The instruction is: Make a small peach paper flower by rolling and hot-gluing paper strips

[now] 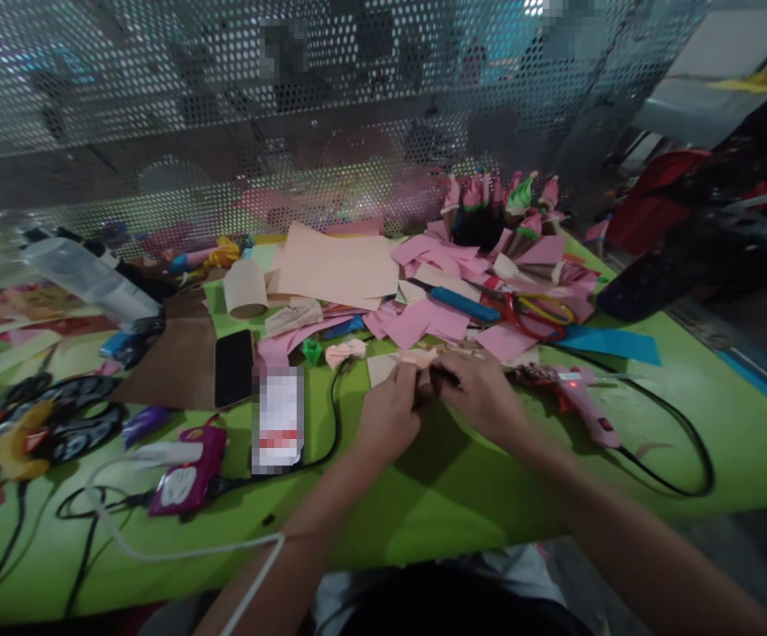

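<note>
Both hands are near the front middle of the green table [450,512], close together with fingers curled inward. The left hand [391,413] and the right hand [480,389] pinch a small brown piece [425,382] between them; its exact form is largely hidden by the fingers. Beige paper [380,367] lies just beyond the left hand.

Just right of the right hand, a pink glue gun [586,402] lies on the table, its red light lit and its black cord [705,446] looped to the right. Beyond the hands are pink paper [416,324], a blue cutter [467,304] and scissors [542,309] with red and yellow handles. A blue strip [622,344] lies to the right of the scissors. Farther back, pink and green cones [521,196] stand upright in a dark holder [477,230].

Left of the left hand are a lit phone [277,411], a black phone [233,367] partly over brown paper [171,353], and a magenta power strip [188,477] with leads plugged in. A clear bottle [88,278] leans at far left.
</note>
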`<state>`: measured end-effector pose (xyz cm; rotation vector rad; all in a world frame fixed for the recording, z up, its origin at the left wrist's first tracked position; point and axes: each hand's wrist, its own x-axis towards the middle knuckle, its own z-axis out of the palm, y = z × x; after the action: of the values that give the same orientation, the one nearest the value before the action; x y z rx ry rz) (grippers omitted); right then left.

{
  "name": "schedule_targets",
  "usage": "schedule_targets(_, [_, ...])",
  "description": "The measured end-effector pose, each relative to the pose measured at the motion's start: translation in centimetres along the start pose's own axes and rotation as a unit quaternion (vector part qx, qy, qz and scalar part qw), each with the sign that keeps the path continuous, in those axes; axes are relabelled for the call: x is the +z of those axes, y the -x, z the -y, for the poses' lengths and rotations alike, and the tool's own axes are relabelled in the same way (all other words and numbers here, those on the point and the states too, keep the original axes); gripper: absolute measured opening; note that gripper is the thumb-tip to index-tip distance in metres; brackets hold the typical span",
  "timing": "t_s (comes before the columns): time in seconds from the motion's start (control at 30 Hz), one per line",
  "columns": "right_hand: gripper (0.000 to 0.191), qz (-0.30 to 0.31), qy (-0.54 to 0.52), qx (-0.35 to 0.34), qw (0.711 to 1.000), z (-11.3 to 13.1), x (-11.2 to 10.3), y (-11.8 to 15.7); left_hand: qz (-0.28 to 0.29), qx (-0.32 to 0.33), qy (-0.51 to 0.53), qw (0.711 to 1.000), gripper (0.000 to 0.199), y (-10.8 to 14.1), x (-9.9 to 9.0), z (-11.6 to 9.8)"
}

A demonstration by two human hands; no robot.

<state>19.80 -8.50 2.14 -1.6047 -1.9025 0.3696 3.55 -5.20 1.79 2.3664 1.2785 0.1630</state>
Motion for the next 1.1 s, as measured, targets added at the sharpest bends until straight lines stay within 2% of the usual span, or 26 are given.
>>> schedule_targets(0.23, [0.012, 0.032, 0.029, 0.008, 0.999, -0.1, 0.3, 0.2, -0.014, 0.001, 0.029, 0.999, 0.02, 0.2, 0.2, 0.1])
schedule_targets(0.43, [0.012, 0.043, -0.004, 0.016, 0.999, -0.2, 0.4, 0.2, -0.031, 0.005, 0.043, 0.999, 0.017, 0.1, 0.5, 0.4])
schedule_targets(0.8, [0.013, 0.062, -0.075, 0.014, 0.995, -0.9, 0.3, 0.0, -0.039, -0.006, 0.075, 0.996, 0.025, -0.2, 0.8, 0.9])
schedule_targets(0.97, [0.018, 0.045, -0.101, 0.014, 0.994, -0.6, 0.0, -0.1, -0.055, -0.008, 0.095, 0.994, 0.027, -0.2, 0.7, 1.1])
schedule_targets(1.1, [0.011, 0.032, -0.08, 0.02, 0.996, -0.1, -0.2, -0.2, -0.038, -0.015, 0.072, 0.997, 0.026, -0.2, 0.4, 0.8])
